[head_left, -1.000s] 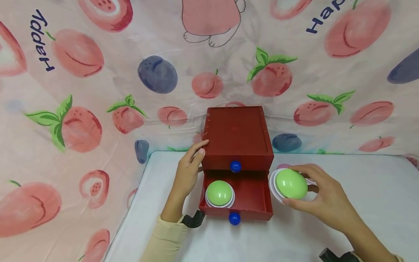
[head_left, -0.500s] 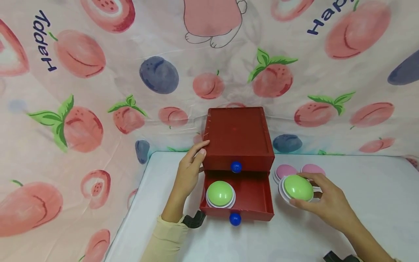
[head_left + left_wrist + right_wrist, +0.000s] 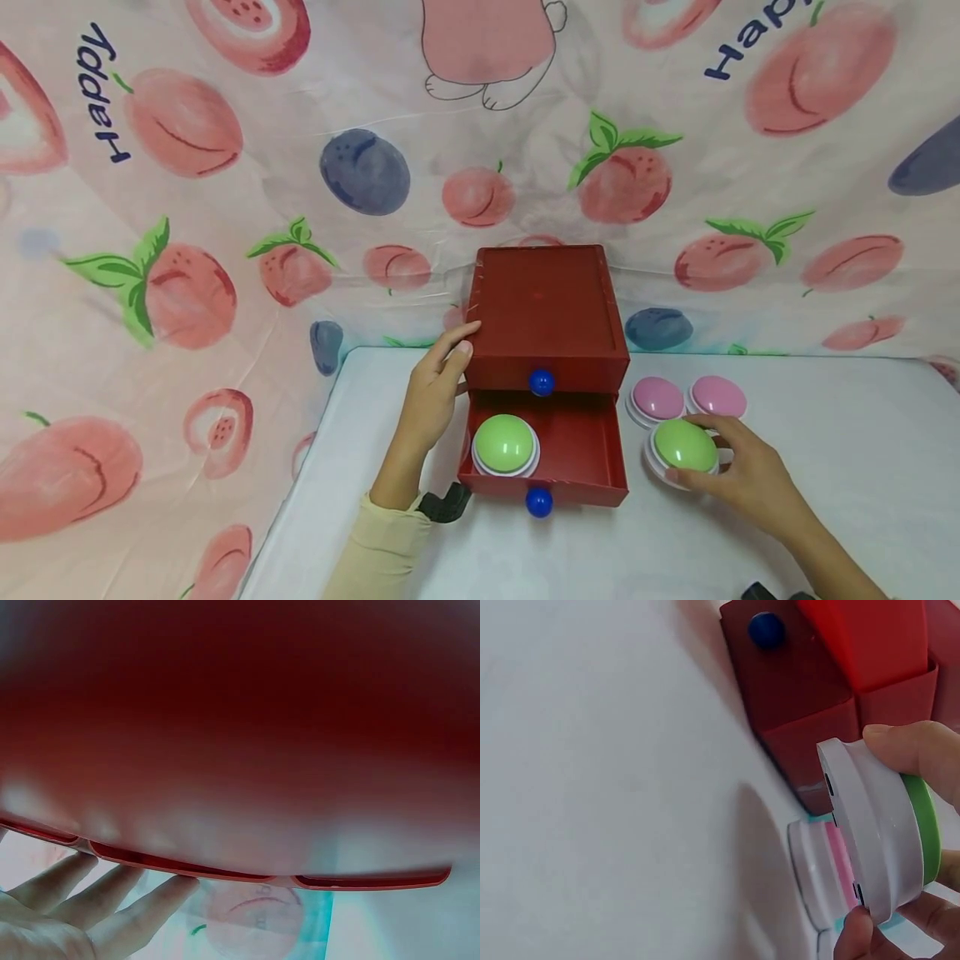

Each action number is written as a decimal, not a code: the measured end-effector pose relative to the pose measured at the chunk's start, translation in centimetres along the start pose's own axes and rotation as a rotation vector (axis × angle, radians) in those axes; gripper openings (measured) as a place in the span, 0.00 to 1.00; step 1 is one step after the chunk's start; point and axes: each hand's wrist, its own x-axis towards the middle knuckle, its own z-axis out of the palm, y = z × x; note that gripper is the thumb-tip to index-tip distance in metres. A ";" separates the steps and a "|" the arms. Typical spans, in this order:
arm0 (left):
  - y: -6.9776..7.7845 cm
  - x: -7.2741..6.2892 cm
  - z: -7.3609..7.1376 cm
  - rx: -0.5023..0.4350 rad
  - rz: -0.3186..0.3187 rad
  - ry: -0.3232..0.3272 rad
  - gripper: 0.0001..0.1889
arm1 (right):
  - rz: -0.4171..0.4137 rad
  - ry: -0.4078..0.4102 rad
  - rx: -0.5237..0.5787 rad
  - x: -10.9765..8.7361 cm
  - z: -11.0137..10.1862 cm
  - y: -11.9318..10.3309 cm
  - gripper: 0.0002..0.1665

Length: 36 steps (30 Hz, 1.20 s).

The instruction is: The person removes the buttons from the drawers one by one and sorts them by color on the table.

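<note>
My left hand (image 3: 431,396) rests against the left side of a red two-drawer box (image 3: 543,308), its fingers straight along the edge in the left wrist view. The lower drawer (image 3: 577,442) is pulled out, and a green-domed push button (image 3: 503,443) with a white base sits at its left. On the right, my right hand (image 3: 750,475) grips a second green-domed push button (image 3: 684,446) by its white base, thumb in front. The right wrist view shows this button (image 3: 885,825) a little above the table, with slots in its underside. Some right fingers are hidden in the head view.
Two pink-domed push buttons (image 3: 658,398) stand side by side on the white table (image 3: 840,467), just behind the held one. Blue round knobs (image 3: 539,502) stick out from the drawer fronts. A fruit-printed cloth (image 3: 525,150) hangs behind the table and spreads along its left.
My right hand has moved the green button away from the drawer, to the right and lower, uncovering the pink buttons. My left hand stays at the box.
</note>
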 end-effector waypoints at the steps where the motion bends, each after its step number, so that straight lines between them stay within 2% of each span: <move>1: 0.0 0.0 0.0 0.000 0.000 0.000 0.19 | 0.004 -0.003 0.003 0.0 0.1 0.2 0.51; 8: 0.0 0.0 0.0 0.008 -0.001 0.005 0.19 | -0.015 0.026 0.012 0.1 0.9 1.3 0.48; 20: -0.1 0.1 0.0 0.007 0.005 -0.004 0.19 | 0.039 -0.029 -0.030 0.4 1.4 1.8 0.53; 36: -0.1 0.1 0.0 0.001 0.003 -0.008 0.19 | -0.031 -0.039 -0.044 0.7 1.6 2.2 0.49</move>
